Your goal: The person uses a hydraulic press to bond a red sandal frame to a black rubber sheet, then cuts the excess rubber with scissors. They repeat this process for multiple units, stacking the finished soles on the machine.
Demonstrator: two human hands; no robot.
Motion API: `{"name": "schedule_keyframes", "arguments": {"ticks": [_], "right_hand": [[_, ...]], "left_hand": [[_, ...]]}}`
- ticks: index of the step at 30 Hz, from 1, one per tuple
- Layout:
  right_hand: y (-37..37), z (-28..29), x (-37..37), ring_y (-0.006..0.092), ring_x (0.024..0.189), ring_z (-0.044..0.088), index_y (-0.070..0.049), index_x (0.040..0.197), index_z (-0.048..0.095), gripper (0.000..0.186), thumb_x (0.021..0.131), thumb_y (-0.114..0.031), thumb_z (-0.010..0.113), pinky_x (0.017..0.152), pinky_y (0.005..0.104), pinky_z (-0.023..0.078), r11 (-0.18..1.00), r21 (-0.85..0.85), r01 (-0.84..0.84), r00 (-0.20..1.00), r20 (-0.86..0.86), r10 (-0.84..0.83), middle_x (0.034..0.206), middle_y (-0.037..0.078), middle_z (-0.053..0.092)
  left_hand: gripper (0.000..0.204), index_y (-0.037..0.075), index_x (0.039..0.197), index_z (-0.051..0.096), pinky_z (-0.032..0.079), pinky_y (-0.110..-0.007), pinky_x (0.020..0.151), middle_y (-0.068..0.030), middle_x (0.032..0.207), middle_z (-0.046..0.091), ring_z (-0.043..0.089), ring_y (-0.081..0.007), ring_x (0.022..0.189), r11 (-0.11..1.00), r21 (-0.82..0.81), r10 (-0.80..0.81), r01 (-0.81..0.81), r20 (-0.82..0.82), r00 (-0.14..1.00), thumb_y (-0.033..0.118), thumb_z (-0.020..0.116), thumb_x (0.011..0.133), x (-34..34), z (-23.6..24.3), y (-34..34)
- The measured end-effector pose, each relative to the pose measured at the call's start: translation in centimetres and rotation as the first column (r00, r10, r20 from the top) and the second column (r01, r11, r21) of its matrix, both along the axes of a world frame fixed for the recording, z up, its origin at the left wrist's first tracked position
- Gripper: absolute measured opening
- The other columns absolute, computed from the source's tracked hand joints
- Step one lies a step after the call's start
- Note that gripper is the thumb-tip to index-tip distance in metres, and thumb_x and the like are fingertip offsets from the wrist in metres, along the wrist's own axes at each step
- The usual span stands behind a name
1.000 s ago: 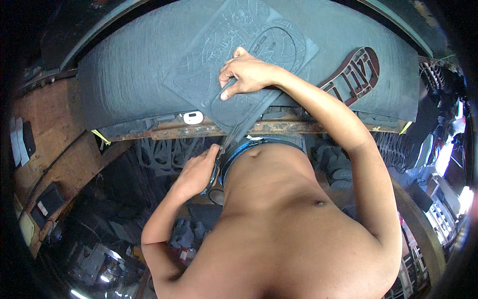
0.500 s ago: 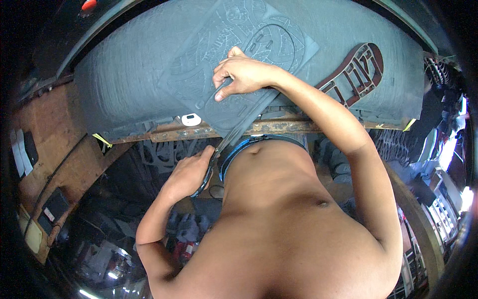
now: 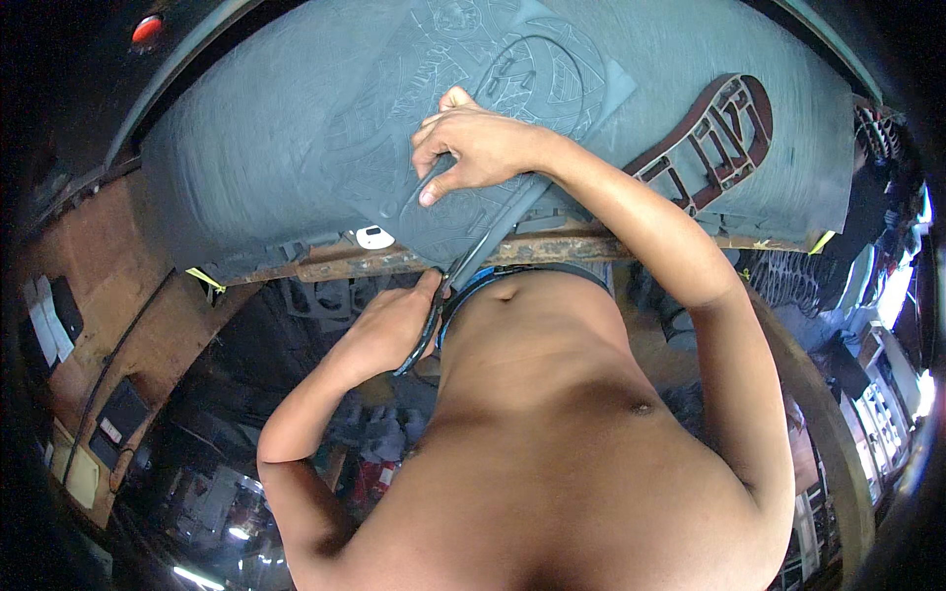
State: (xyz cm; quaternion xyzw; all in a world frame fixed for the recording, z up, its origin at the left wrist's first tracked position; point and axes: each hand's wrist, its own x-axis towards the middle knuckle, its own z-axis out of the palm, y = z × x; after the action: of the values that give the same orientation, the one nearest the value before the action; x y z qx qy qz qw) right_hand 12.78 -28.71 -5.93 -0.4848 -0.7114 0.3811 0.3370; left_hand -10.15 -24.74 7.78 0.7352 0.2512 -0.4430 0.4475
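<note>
A dark grey sheet (image 3: 463,225), embossed with line patterns, lies on the bench with its near corner over the front edge. My right hand (image 3: 478,148) is closed on it, thumb on top and fingers curled at a raised fold. Below the corner, my left hand (image 3: 392,325) is wrapped round the dark handles of a pair of scissors (image 3: 468,258). The blades point up and right along the sheet's near right edge. Part of the handles is hidden behind my fingers.
A sole-shaped cutting die (image 3: 727,138), dark red with metal cross-bars, lies right of the sheet on the grey bench top (image 3: 246,148). A small white case (image 3: 374,237) sits by the rusty front edge (image 3: 345,264). A brown board (image 3: 118,246) stands at the left.
My left hand and the scissors have moved up and slightly right, further along the sheet's edge. My right hand keeps its grip, with only a slight shift left in view.
</note>
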Motion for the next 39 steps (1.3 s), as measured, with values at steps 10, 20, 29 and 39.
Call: {"name": "schedule_keyframes", "arguments": {"ticks": [10, 20, 29, 39], "right_hand": [[-0.2, -0.5, -0.2, 0.0213, 0.089, 0.063, -0.013, 0.088, 0.076, 0.042, 0.082, -0.055, 0.075, 0.093, 0.0392, 0.030, 0.994, 0.090, 0.057, 0.998, -0.022, -0.055, 0.087, 0.002, 0.070], [-0.2, -0.4, -0.1, 0.0205, 0.087, 0.061, -0.012, 0.086, 0.075, 0.040, 0.081, -0.052, 0.076, 0.094, 0.0384, 0.030, 0.993, 0.102, 0.055, 0.997, -0.052, -0.050, 0.084, 0.002, 0.069], [-0.2, -0.4, 0.0, 0.0201, 0.082, 0.061, -0.014, 0.086, 0.077, 0.036, 0.082, -0.050, 0.077, 0.092, 0.0376, 0.030, 0.994, 0.085, 0.065, 0.993, -0.101, -0.056, 0.082, 0.001, 0.069], [-0.3, 0.0, 0.3, 0.0194, 0.086, 0.062, -0.014, 0.085, 0.076, 0.037, 0.081, -0.051, 0.077, 0.094, 0.0369, 0.031, 0.997, 0.066, 0.040, 0.996, -0.084, -0.035, 0.084, 0.000, 0.069]], "left_hand": [[0.019, 0.000, 0.112, 0.056, 0.055, -0.045, 0.074, -0.0200, 0.083, 0.068, 0.071, -0.0366, 0.080, 0.997, 0.012, -0.079, 0.078, 0.116, 0.990, 0.010, 0.057, 0.096, 0.5, 0.1, 0.8], [0.019, -0.001, 0.111, 0.056, 0.052, -0.050, 0.075, -0.0232, 0.084, 0.066, 0.067, -0.0425, 0.085, 0.997, -0.078, 0.029, -0.020, 0.115, 0.993, 0.004, 0.056, 0.093, 0.5, -0.3, 0.5], [0.013, 0.004, 0.112, 0.056, 0.050, -0.038, 0.054, -0.0090, 0.070, 0.064, 0.066, -0.0239, 0.056, 0.999, -0.018, 0.050, -0.048, 0.159, 0.986, 0.011, 0.053, 0.102, 0.2, 0.1, -0.5], [0.012, 0.003, 0.109, 0.058, 0.052, -0.039, 0.056, -0.0112, 0.067, 0.064, 0.068, -0.0277, 0.058, 0.994, -0.041, 0.103, -0.098, 0.157, 0.982, 0.012, 0.053, 0.102, 0.1, -0.3, -0.8]]}}
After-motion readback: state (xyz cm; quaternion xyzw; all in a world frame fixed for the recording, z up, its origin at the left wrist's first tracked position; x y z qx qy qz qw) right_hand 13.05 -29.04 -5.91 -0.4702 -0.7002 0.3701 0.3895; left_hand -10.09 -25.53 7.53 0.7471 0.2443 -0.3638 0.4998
